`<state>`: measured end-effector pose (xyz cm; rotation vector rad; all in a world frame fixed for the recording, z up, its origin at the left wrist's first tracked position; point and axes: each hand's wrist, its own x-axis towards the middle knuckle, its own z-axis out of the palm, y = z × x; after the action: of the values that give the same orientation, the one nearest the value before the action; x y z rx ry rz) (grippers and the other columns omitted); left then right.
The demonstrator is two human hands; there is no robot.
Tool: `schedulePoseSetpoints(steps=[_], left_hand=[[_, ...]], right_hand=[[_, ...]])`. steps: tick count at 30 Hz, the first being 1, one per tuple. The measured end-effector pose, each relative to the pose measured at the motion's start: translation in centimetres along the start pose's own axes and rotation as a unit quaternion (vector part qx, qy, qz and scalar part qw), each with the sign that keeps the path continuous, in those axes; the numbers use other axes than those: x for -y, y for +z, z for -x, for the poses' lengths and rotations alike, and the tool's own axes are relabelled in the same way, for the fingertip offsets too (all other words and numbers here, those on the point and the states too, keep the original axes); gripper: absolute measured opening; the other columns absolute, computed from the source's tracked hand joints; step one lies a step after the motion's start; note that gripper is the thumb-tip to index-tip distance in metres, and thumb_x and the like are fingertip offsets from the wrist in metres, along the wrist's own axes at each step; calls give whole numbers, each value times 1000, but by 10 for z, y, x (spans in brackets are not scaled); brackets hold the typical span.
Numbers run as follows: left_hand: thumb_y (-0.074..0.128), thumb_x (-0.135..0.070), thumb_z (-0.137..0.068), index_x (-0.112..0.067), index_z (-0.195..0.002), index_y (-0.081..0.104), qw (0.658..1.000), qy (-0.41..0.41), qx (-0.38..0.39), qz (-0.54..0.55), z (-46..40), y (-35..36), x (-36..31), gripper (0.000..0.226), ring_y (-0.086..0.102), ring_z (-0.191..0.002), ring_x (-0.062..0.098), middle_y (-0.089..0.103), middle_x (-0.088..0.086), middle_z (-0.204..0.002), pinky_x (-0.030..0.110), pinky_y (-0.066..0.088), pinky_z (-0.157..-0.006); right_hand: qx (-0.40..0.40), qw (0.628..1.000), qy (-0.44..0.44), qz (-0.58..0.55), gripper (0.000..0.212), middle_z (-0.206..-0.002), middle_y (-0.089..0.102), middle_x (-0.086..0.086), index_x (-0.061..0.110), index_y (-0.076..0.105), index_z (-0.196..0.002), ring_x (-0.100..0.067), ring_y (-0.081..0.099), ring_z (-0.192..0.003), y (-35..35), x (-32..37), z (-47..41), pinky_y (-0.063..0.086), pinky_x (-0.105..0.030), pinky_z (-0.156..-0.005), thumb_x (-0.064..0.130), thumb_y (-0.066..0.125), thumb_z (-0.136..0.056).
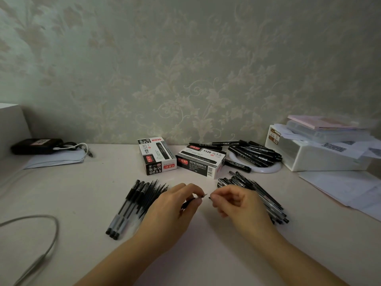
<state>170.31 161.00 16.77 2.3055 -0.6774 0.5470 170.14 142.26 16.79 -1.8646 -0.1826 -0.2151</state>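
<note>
Gel pen (190, 201) is pinched in left hand (173, 211), small black cap (210, 197) in right hand (237, 203), just apart.

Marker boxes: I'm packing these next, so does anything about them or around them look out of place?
The left marker box shows its end label upside down, while the right marker box reads upright. Right of them, loose markers sprawl in a heap across a white ring.

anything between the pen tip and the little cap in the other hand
Nothing visible: the pen in the left hand points at the cap pinched by the right hand, only a bare gap between.
</note>
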Motion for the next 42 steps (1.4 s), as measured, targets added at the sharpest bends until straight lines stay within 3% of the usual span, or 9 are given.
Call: schedulePoseSetpoints(steps=[2,4,11,22,30,38,42], left_hand=[[54,-31,-95,-34,-104,62,1000,5,4,0,0,0,0,12,55,-76,4,57,-18,-87,18,46,-65],[53,-33,-95,-35,-104,61,1000,8,10,-2,0,0,0,12,56,-78,4,56,-19,-87,20,48,-66],[54,-35,-94,-36,-99,59,999,31,19,-4,1,-1,-2,7,53,-74,6,54,-17,-84,26,47,-63],[55,-29,-94,-33,-100,65,999,25,31,-22,0,-2,0,12,50,-83,-3,54,-27,-79,9,37,-70],[55,-37,-94,-27,-99,65,998,17,25,-49,-1,-2,1,15,52,-79,7,63,-15,-85,29,46,-72],[47,-31,-99,-29,-102,65,999,13,43,1,0,-2,-2,18,55,-70,7,57,-11,-75,34,47,-66],[54,-33,-95,-29,-101,67,999,22,35,-6,-1,-4,-3,15,54,-71,7,59,-12,-81,32,47,-66]], right_hand=[[-13,995,25,-96,4,-75,75,-4,18,75,-86,-9,68,-65,1,2,-1,53,-16,-62,14,73,-86],[-8,993,23,-116,4,-76,74,-6,16,75,-87,-10,68,-67,1,3,-1,53,-17,-63,14,72,-86],[46,995,5,-89,11,-79,75,-4,21,76,-87,-11,69,-69,3,2,0,54,-19,-64,12,72,-86],[64,995,8,-73,11,-81,76,-4,20,76,-89,-14,71,-73,2,-2,-1,55,-19,-67,10,75,-84],[81,994,7,-72,10,-79,76,-4,18,76,-88,-10,70,-70,0,-2,-4,53,-16,-64,9,73,-85],[79,993,-29,-81,19,-84,76,-4,26,77,-87,-13,71,-73,0,2,-4,54,-19,-68,7,74,-83],[90,994,-23,-63,13,-81,76,-3,26,77,-88,-13,71,-73,-1,-2,-4,54,-18,-67,14,75,-83]])
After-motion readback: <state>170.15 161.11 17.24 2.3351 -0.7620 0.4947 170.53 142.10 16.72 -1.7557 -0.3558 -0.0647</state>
